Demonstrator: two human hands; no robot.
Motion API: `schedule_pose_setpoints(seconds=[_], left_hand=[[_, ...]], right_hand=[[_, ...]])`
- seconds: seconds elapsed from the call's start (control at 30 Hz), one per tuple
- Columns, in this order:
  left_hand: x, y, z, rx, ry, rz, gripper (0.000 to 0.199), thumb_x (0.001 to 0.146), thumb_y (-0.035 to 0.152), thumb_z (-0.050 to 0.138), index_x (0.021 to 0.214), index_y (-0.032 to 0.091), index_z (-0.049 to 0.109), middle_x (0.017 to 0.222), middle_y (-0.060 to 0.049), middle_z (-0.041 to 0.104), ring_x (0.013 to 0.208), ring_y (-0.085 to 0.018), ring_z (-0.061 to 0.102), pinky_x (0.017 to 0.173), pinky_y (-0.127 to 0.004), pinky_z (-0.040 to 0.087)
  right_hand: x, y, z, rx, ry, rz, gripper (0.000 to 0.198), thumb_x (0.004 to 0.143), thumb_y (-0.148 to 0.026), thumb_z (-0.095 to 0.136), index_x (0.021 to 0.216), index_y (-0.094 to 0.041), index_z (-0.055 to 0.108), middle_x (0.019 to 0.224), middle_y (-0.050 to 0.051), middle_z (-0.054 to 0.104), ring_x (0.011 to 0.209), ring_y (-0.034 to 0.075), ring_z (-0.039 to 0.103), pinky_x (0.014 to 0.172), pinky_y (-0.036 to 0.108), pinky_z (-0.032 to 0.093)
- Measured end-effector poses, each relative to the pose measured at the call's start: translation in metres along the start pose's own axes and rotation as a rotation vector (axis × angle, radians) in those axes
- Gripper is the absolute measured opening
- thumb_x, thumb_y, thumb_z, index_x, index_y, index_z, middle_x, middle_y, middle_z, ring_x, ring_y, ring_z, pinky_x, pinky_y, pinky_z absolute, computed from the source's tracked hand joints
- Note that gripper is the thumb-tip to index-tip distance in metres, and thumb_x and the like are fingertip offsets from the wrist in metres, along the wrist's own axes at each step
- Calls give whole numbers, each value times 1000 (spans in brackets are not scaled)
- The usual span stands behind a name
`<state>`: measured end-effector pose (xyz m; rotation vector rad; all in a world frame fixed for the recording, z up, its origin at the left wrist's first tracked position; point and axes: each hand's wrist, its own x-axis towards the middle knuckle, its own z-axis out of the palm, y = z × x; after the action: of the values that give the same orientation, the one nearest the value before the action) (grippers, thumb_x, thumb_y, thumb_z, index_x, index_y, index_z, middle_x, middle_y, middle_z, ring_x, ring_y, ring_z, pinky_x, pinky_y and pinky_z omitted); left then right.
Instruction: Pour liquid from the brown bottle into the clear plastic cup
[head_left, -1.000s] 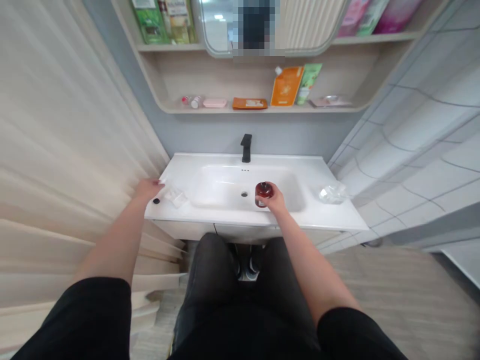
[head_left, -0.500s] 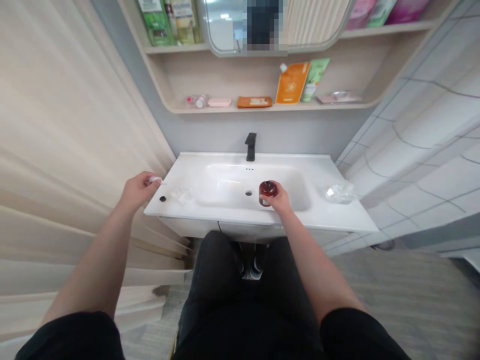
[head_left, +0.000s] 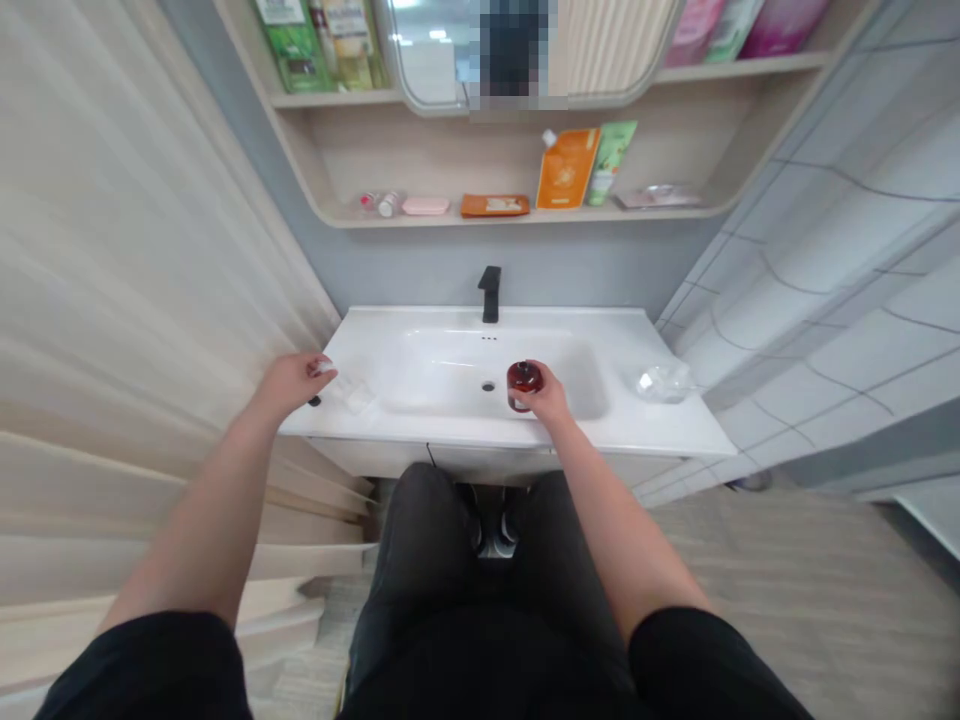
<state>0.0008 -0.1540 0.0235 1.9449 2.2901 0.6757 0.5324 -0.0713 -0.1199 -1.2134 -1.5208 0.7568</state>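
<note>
While the right grip [head_left: 549, 396] curls around a reddish-brown bottle [head_left: 523, 379] over the sink [head_left: 435, 385], at three o'clock from the drain [head_left: 488, 386], the bottle's contents cannot be made out. The left grip [head_left: 291, 382] pinches a small whitish piece [head_left: 323, 367]; since half a second ago it has swung inward over the nine o'clock edge of the counter [head_left: 645, 430], partly hiding a black disc [head_left: 314, 401].

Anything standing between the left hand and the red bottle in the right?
Some clear plastic lies on the counter beside the left hand, in line with the red bottle in the right hand; nothing upright shows between them.
</note>
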Motion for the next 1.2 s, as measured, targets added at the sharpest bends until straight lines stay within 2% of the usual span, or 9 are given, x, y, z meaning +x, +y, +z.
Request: schedule_pose_setpoints(seconds=[0.17,0.3,0.4,0.47,0.57,0.7,0.87,1.03,1.2], left_hand=[[7,-8,28,-46,-39,35,31,76,51,83,92,24,80,89,-7,77,83,-30,74,86,-40,60],[5,-17,50,-202,-12,-55,32,76,52,85,90,24,76,100,-9,81,89,-31,76,91,-42,61],[-4,-20,69,-294,24,-76,30,82,50,79,97,24,76,102,-8,82,102,-32,76,101,-44,59],[-12,-18,84,-405,103,-74,32,88,48,71,109,23,74,111,-9,82,113,-30,75,108,-44,57],[-23,-11,106,-590,235,-103,41,91,42,70,126,23,61,124,-13,80,127,-27,73,114,-44,55],[-26,-8,125,-724,257,-170,45,90,38,75,126,24,51,127,-15,79,124,-25,76,111,-45,57],[-26,-22,135,-828,313,-112,47,87,53,79,118,22,62,126,-16,80,121,-29,77,112,-48,57],[-31,-31,130,-816,262,-37,53,88,65,77,118,21,75,126,-13,81,125,-32,73,120,-51,51],[-30,-23,123,-815,264,-67,53,86,66,79,114,21,72,118,-13,81,119,-32,73,112,-50,56]], right_hand=[[0,-2,0,4,2,16,85,59,-52,96,135,-25,69,127,10,80,116,36,77,111,55,60],[0,-3,-1,11,-3,10,84,59,-51,96,134,-24,70,126,11,81,116,36,76,110,54,61],[0,-5,-1,18,-7,12,83,60,-51,96,135,-24,70,126,11,81,116,36,76,111,54,60],[0,-4,0,16,-5,14,83,60,-51,96,134,-25,70,127,11,80,116,36,76,112,54,60],[0,-2,0,1,-5,14,84,59,-50,97,135,-25,70,126,11,81,116,36,77,111,54,60],[1,3,0,3,-18,5,85,61,-51,96,137,-25,69,128,10,80,118,35,76,112,54,60],[1,5,1,-11,-13,-1,85,62,-52,96,137,-24,69,130,11,79,119,35,76,112,53,59],[1,7,1,11,-14,0,85,61,-51,97,137,-24,69,127,10,80,116,35,77,112,53,59],[2,11,2,15,-12,-7,84,62,-51,97,138,-25,69,128,10,80,117,35,77,112,54,60]])
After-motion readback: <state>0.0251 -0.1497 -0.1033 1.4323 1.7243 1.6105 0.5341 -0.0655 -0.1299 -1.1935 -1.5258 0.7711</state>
